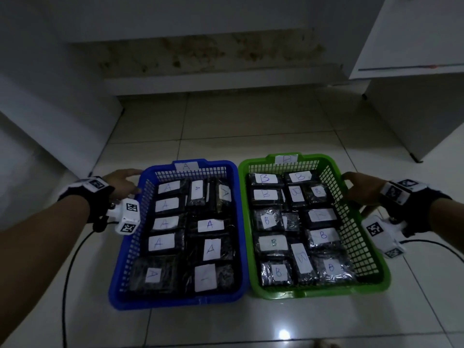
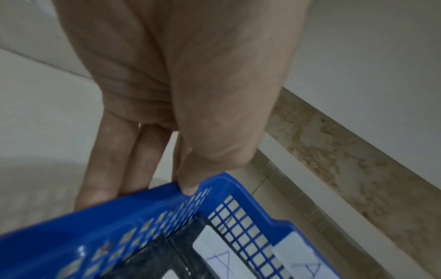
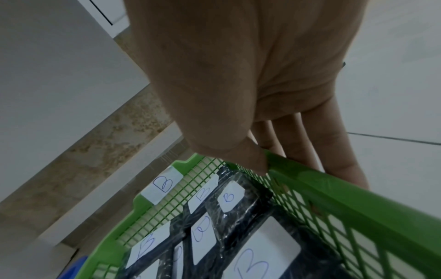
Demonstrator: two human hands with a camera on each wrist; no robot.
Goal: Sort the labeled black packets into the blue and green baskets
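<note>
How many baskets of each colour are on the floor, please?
blue basket: 1
green basket: 1
Total: 2

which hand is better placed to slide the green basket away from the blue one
The right hand: its thumb hooks the green basket rim, fingers outside the wall. The left hand holds the blue basket.

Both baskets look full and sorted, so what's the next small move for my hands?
Probably let go: every packet lies in the blue basket or green basket, while your left hand and right hand grip the outer rims.
</note>
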